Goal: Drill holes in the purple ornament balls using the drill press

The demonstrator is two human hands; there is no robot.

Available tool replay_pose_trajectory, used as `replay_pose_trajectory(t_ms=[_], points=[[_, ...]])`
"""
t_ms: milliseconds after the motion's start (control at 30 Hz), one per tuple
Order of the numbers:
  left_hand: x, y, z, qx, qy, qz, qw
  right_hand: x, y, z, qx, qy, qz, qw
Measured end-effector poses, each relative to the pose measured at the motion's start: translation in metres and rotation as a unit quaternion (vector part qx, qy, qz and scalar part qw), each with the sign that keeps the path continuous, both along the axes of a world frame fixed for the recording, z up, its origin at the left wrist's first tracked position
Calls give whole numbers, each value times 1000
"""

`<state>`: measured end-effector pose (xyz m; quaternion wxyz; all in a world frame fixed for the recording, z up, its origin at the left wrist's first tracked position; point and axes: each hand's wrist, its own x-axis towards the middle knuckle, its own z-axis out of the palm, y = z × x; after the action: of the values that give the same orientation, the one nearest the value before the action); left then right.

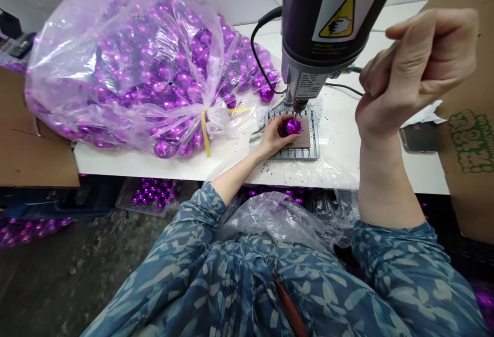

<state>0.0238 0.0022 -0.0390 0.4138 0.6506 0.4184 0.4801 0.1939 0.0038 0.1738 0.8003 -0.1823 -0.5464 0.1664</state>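
Note:
My left hand (275, 136) grips a shiny purple ball (293, 126) and holds it on a brown pad (304, 134) over a metal grid plate (297, 153). The chuck of a grey bench drill (328, 23) points straight down onto the ball's top. My right hand (412, 69) is raised beside the drill head, its fingers curled in a fist around the drill's lever, which is mostly hidden inside the hand.
A large clear bag full of purple balls (131, 69), tied with a yellow strip, lies on the white table (127, 164). Cardboard boxes stand at left (31, 146) and right (471, 136). A phone (420, 137) lies right. Another clear bag (285, 218) rests on my lap.

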Motion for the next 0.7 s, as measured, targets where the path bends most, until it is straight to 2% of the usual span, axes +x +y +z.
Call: replay_pose_trajectory(t_ms=[133, 400, 567, 700], points=[[0, 1, -3, 0, -11, -8, 1000, 3, -2, -14, 13, -19, -14, 1000], [-1, -1, -3, 13, -2, -6, 1000, -1, 5, -36, 32, 46, -69, 996], [-2, -2, -2, 12, 16, -7, 1000, 1, 14, -57, 76, 54, -98, 991], [-2, -3, 1, 5, 23, -13, 1000, 5, 22, -67, 83, 63, -120, 987]])
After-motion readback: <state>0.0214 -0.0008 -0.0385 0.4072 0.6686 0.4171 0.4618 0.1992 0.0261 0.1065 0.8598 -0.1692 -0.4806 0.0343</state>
